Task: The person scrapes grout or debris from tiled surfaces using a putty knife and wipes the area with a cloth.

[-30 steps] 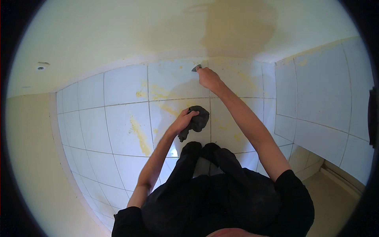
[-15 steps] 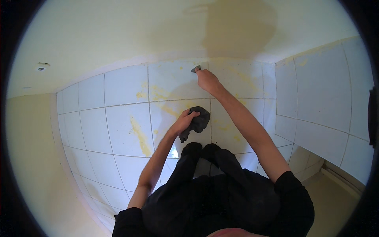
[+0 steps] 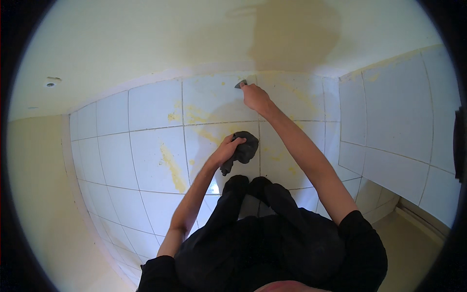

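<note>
Fingers wrapped around it, my right hand (image 3: 257, 100) grips a small scraper (image 3: 241, 84) with a dark, flared blade. The blade meets the white tile surface (image 3: 151, 109) near its far edge, beside a few yellow specks. Most of the scraper's handle is hidden in my fist. Closer to me, my left hand (image 3: 226, 149) clutches a bunched dark grey cloth (image 3: 247, 148), one end of which hangs below the fingers. Yellow smears (image 3: 171, 168) mark the tiles to the left of that hand and around the cloth.
My dark-covered feet (image 3: 237, 182) are together on the tiles, just below the cloth. Beyond the tiles rises a cream wall (image 3: 146, 44), with a small white fitting (image 3: 51, 82) at left. A tiled face (image 3: 396, 112) stands along the right, and a dark object (image 3: 458, 146) shows at the rim.
The scraper and my right hand have shifted very slightly to the left. My left hand and the cloth are where they were.
</note>
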The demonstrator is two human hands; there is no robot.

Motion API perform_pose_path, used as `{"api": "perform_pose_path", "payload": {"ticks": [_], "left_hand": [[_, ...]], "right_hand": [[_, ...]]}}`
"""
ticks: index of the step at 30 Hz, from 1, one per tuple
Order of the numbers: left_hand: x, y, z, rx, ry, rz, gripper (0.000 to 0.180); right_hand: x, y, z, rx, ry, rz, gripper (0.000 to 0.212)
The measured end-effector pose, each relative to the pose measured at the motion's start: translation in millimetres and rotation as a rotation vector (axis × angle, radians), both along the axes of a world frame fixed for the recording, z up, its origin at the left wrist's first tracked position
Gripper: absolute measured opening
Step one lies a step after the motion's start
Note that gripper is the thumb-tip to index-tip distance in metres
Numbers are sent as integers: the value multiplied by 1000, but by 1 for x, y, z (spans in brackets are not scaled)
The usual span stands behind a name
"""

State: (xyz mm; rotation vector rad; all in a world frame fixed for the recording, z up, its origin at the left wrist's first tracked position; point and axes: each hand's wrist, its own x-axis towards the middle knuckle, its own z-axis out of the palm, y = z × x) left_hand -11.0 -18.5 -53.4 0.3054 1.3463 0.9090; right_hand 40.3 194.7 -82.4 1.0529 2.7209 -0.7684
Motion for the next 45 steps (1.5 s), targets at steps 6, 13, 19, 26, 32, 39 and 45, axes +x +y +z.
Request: {"api": "perform_pose_path", "payload": {"ticks": [6, 13, 19, 26, 32, 39, 45], "left_hand": [[-1, 0, -2, -28, -22, 4, 38], [-2, 1, 1, -36, -39, 10, 38], [-3, 0, -2, -21, -55, 17, 38], [-3, 1, 0, -44, -41, 10, 39], [-4, -1, -5, -38, -43, 9, 40], [-2, 1, 1, -49, -19, 8, 38], [-2, 3, 3, -38, -43, 0, 37]], "right_hand": [[-2, 0, -1, 7, 26, -14, 30], [0, 1, -2, -22, -7, -13, 27], [4, 2, -3, -35, 23, -64, 30], [2, 9, -1, -38, -13, -46, 32], [1, 4, -3, 42, 15, -12, 36], [15, -3, 1, 32, 47, -22, 46], [47, -15, -17, 63, 122, -84, 52]]}}
